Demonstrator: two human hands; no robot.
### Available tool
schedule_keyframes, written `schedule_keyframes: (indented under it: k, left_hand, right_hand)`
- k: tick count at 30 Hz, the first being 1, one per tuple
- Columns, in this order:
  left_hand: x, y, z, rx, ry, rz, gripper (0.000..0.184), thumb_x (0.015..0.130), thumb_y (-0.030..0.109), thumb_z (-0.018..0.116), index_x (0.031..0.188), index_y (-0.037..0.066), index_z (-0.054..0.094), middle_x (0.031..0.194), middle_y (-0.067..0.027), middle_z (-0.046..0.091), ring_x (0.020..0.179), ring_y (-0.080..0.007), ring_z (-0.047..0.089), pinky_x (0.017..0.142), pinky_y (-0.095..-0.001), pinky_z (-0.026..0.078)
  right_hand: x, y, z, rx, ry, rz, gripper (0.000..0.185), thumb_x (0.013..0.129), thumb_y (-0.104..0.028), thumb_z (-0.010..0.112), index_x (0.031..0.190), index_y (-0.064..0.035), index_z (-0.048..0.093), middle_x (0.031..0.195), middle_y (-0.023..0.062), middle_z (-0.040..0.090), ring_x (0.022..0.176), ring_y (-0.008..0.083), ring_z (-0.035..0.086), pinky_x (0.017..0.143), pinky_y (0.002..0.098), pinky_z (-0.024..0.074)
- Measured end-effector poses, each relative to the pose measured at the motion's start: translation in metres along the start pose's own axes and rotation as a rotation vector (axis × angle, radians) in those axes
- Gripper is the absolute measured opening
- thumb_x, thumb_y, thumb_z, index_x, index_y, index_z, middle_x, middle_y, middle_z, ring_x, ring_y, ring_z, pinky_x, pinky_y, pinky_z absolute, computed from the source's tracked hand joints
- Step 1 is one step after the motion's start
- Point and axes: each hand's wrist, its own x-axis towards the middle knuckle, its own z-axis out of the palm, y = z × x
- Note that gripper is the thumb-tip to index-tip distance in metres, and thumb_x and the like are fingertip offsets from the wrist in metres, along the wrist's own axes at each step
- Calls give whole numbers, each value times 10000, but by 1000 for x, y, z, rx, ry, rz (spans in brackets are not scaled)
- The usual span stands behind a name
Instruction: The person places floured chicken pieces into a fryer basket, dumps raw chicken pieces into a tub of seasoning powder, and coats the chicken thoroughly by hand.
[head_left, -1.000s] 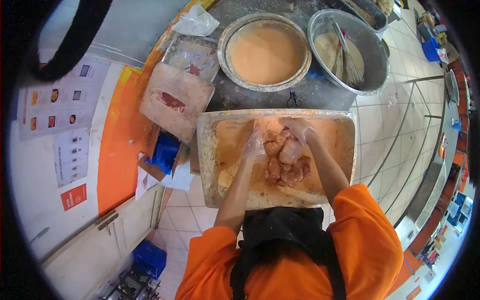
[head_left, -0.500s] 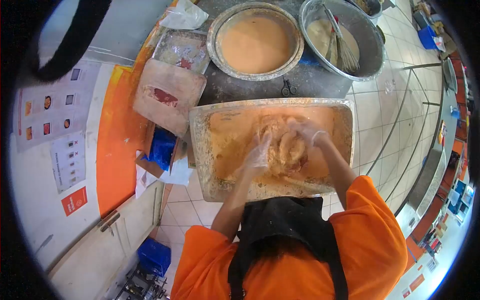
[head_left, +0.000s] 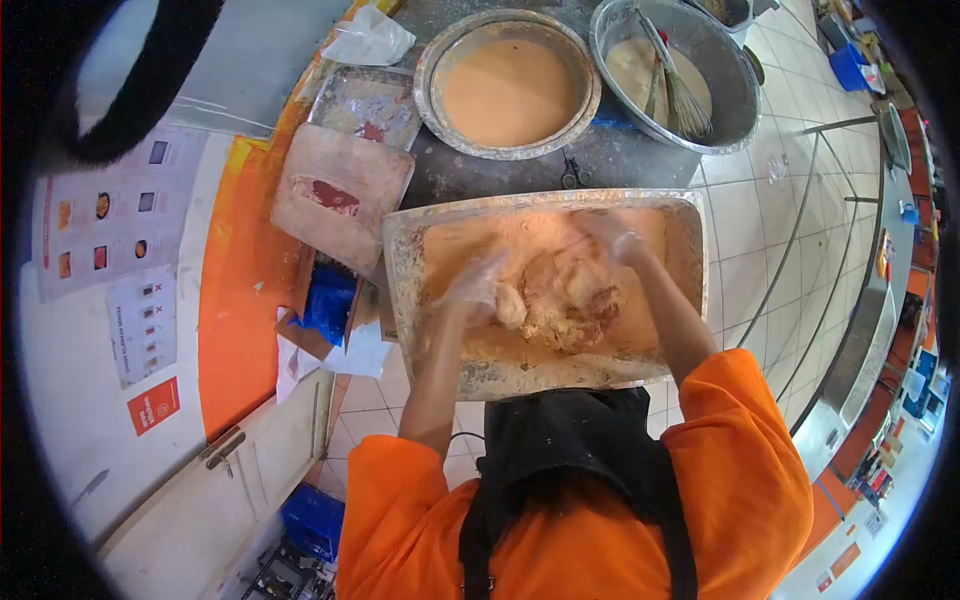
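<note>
A large worn rectangular tub (head_left: 398, 300) holds orange-tinted flour (head_left: 460, 240) and a heap of coated raw meat pieces (head_left: 570, 290), which look like chicken. My left hand (head_left: 472, 285), in a clear plastic glove, is at the heap's left side with its fingers stretched out, beside a pale piece (head_left: 510, 305). My right hand (head_left: 608, 235), also gloved, is over the flour at the heap's upper right, fingers extended. Motion blurs both hands, and the fingertips are hard to make out.
Behind the tub stand a round basin of orange batter (head_left: 515, 90) and a metal bowl (head_left: 740, 100) with a whisk (head_left: 685, 105) in it. Black scissors (head_left: 574, 175) lie between basin and tub. Stained lids or trays (head_left: 345, 190) sit at the left, above a blue bag (head_left: 328, 305).
My hands have moved apart from the heap, the left one to the left and the right one slightly up. The meat heap now shows more fully between them.
</note>
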Motion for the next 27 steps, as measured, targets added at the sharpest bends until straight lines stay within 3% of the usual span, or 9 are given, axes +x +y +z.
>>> schedule_keyframes:
  k: [1,3,6,9,14,16,22,25,27]
  left_hand:
    - [-8,15,3,19,-34,10,595,916,119,542,1474,106,338,1522,-127,347,1387,-264,350,1122,-330,317]
    - [-21,36,5,32,-144,136,514,952,197,528,1447,127,407,1505,-156,360,1354,-277,386,1115,-353,320]
    - [-34,6,-4,195,-196,354,482,945,215,570,1406,111,477,1476,-196,388,1321,-279,413,1107,-365,323]
    - [-68,28,-26,-128,-252,110,603,872,186,669,1415,57,443,1467,-215,391,1339,-278,393,1108,-356,318]
    - [-83,8,-24,94,-262,-32,798,805,204,756,1442,-24,332,1403,-193,462,1284,-256,452,1056,-342,377]
    - [-82,32,-16,-68,-414,-101,828,810,168,743,1464,-29,275,1409,-183,461,1295,-256,451,1058,-330,380]
    - [-60,44,36,-845,-72,-256,723,822,155,716,1429,12,348,1225,-127,580,1190,-258,507,941,-364,464]
    - [-45,-15,10,-58,-109,281,632,815,140,667,1376,5,410,1104,-144,616,1143,-274,529,900,-328,472]
    - [-52,-32,-9,403,-3,455,569,810,129,611,1340,2,447,1044,-181,625,1124,-311,538,891,-322,474]
  right_hand:
    - [10,-5,14,-327,109,-467,369,951,-241,511,1225,-18,618,1285,105,612,1143,238,583,974,318,440]
    - [41,-24,44,230,-266,-144,343,927,-258,546,1169,-44,659,1222,95,648,1083,254,609,953,343,451]
    - [31,-135,13,-289,-540,69,290,913,-270,580,1107,-91,700,1162,93,676,1041,235,635,952,331,464]
    - [-2,-160,-28,-73,-649,232,301,892,-345,607,1055,-123,728,1119,78,697,1017,224,651,936,337,478]
    - [-26,9,-12,119,-241,307,541,902,-503,556,1290,-127,588,1283,124,612,1093,220,607,945,381,462]
    - [-50,-72,-18,-48,-232,514,586,919,-505,538,1340,-97,537,1321,140,579,1122,221,590,969,383,449]
    - [-38,-93,39,325,-115,476,632,921,-543,520,1347,-76,531,1388,161,519,1204,235,541,1056,346,376]
    - [-35,-78,-10,-303,-251,112,616,933,-478,524,1330,-7,524,1344,208,544,1187,290,565,1027,368,419]
    - [-47,-108,-48,-118,36,599,562,907,-435,511,1272,-9,549,1048,212,669,966,305,654,809,414,527]
